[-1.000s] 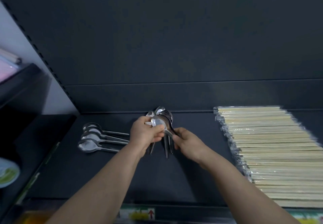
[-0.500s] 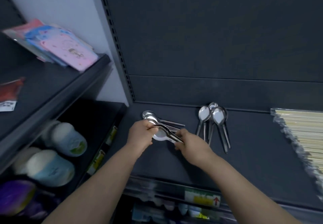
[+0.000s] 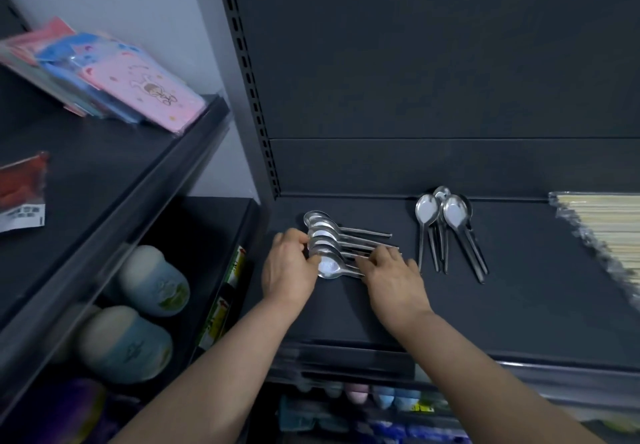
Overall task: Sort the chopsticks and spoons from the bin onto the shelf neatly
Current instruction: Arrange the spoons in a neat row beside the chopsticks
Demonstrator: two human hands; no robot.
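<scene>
Squaring the row of spoons (image 3: 329, 232) on the shelf (image 3: 519, 305): the left hand (image 3: 289, 270) curls its grip round the bowls. The right hand (image 3: 391, 273), grip slack, lays flat fingers on the handles, probably to align them. Loose spoons (image 3: 453, 215) and chopsticks (image 3: 609, 221) lie to the right.

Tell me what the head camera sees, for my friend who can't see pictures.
Two hands touch a row of shiny spoons lying on a dark shelf: the left hand is at the bowls, the right hand rests on the handles. To the right lies another bunch of spoons, and wrapped chopsticks sit at the far right edge.
</scene>
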